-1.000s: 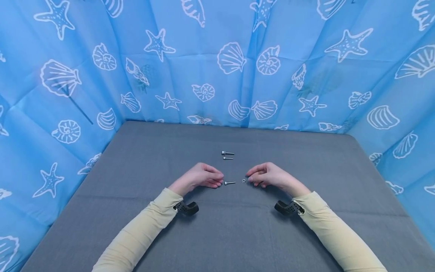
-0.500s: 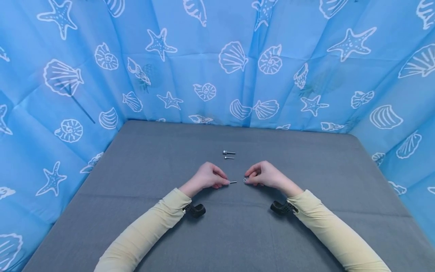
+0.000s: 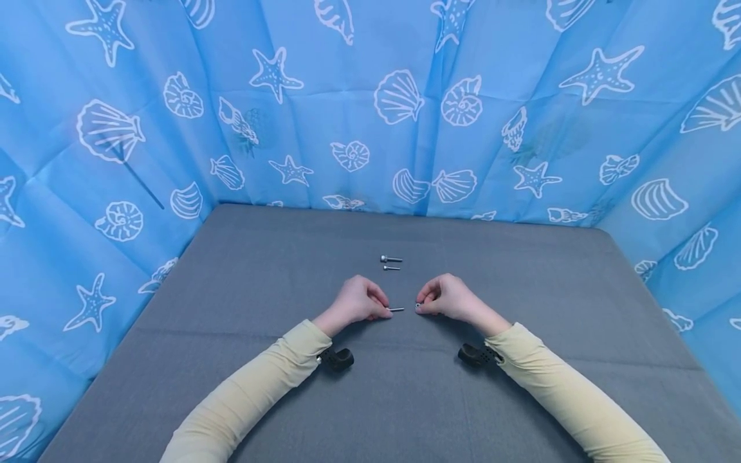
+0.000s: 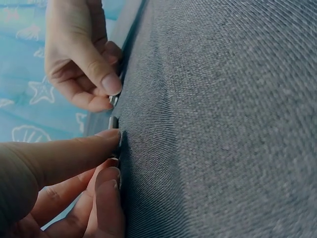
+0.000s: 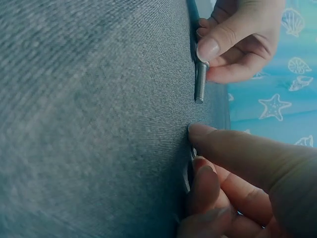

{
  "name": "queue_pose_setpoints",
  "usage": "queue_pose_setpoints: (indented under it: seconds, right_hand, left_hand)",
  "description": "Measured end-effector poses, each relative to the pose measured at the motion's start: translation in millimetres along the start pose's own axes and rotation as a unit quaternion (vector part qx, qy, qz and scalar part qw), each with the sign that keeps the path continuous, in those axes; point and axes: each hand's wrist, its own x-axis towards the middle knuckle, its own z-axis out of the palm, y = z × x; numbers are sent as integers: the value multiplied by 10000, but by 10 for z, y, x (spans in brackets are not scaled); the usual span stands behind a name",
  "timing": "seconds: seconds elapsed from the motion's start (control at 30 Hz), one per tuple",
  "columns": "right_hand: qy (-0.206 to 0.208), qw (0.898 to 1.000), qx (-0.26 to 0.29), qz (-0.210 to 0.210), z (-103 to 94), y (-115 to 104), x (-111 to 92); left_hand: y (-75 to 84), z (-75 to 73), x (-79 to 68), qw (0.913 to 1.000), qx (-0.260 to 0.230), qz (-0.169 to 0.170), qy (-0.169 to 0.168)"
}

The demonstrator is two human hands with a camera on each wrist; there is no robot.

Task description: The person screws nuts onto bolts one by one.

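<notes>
My left hand (image 3: 359, 299) pinches a silver bolt (image 3: 397, 309) just over the grey cloth, its threaded end pointing right. In the right wrist view the thread of that bolt (image 5: 200, 84) shows plainly, while its head is covered by thumb and fingers. Across a small gap, my right hand (image 3: 448, 297) holds a small metal nut (image 3: 417, 306) between thumb and fingertips. From the left wrist view only part of the nut (image 4: 113, 99) is visible under the thumb. Bolt and nut are apart, roughly in line.
Two more silver bolts, a thicker one (image 3: 392, 259) and a thinner one (image 3: 392, 268), lie beyond the hands on the grey-covered table (image 3: 278, 257). A blue curtain (image 3: 347, 96) with white shell prints surrounds the table's back and sides.
My left hand has moved right and taken hold of the bolt that lay on the cloth. My right hand has moved slightly left and picked up the nut.
</notes>
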Motion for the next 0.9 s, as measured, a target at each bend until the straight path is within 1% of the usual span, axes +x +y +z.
queue_pose_setpoints:
  seconds: [0.13,0.23,0.3,0.4,0.5,0.57,0.63,0.7,0.77,0.83,0.9]
  right_hand:
    - [19,10000,-52,31,11,3,-1]
    - [6,9999,-89,-49,6,7,-2]
    - [-5,10000,-3,-74,-4,12,-4]
    - [-82,9993,323,-193,-30,34,-1]
    - [-109,9968,750,-258,-58,56,4]
    - [-117,9940,1031,-345,-81,64,10]
    - [-78,9905,1334,-309,-101,56,15]
    - [-46,9845,1739,-223,-120,38,19]
    - [3,9742,2255,-113,-136,9,24]
    - [62,9594,2820,-64,-146,-20,29]
    - [79,9405,3396,-126,-150,-44,44]
  left_hand:
    - [-4,14,8,10000,74,24,37]
    - [-4,18,8,9999,92,18,48]
    - [-5,21,2,9999,112,52,32]
    - [-9,16,-7,9997,163,157,-32]
    - [-13,3,-20,9996,68,262,-120]
    - [-14,-12,-29,9993,-130,335,-118]
    - [-4,-32,-37,9981,-469,383,-54]
    - [23,-60,-41,9955,-840,438,80]
    - [66,-91,-42,9905,-1249,527,221]
    - [132,-124,-46,9837,-1638,651,355]
    - [197,-153,-49,9773,-1894,837,447]
